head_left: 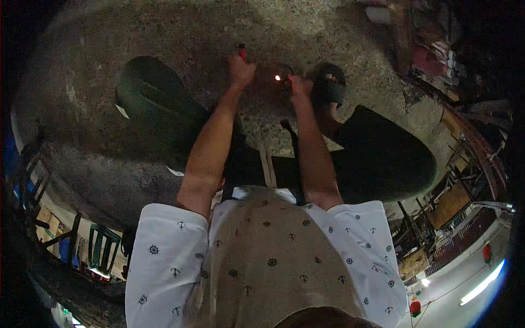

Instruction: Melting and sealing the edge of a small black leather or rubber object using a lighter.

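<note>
- The left hand (241, 72) was closed in a fist, its fingers wrapped around a red-and-black object (241, 52) that stuck out on the far side, above the concrete floor (180, 33).
- The right hand (301, 89) was near the sandal (330, 90). Its fingers seemed to close on a small red piece (291, 80) at their tips; the blur hid the exact pinch.
- A bright spot (277, 77) glowed between the hands, just left of the red piece. Whether it was a flame, a hot tip or a lamp could not be told.
- Since it might have been hot, good handling meant leaving bare fingers behind the red piece and the left hand well apart from the glow.
- The sandalled foot stood close by, so the glow was best aimed away from it and from the dark trousers (377, 158).
- With both forearms reaching out unsupported, bracing them on the thighs would probably have steadied the work.
- The light was dim, so slow, small movements suited it best.
</note>
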Demonstrator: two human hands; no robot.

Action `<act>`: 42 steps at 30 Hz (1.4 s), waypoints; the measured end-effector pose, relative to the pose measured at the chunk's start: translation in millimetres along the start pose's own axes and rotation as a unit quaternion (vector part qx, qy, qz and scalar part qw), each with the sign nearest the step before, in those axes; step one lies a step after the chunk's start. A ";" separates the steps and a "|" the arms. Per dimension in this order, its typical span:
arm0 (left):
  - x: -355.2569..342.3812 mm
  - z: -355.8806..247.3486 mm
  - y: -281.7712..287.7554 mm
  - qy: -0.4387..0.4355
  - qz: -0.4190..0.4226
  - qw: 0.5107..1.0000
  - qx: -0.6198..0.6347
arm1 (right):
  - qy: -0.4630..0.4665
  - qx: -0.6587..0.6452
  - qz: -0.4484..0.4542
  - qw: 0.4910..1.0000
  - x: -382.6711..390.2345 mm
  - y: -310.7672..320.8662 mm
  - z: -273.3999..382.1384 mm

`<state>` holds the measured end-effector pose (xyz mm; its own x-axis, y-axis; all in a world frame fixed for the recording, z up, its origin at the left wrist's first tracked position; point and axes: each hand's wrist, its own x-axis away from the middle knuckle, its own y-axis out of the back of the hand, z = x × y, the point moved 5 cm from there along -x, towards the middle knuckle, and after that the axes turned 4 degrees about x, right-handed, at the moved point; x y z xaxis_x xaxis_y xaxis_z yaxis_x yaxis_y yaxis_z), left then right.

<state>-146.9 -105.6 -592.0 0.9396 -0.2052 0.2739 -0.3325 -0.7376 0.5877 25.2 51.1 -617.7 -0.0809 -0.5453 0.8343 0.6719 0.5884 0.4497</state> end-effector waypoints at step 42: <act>-9.6 18.1 -52.7 0.154 0.280 0.948 -0.004 | -0.087 0.055 0.061 0.993 -10.3 10.1 4.9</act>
<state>-136.9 -76.3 -639.4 0.5477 -0.3646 0.7530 -0.7736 -0.5634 0.2899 29.2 65.5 -620.2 -0.1369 -0.3603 0.9227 0.6002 0.7108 0.3667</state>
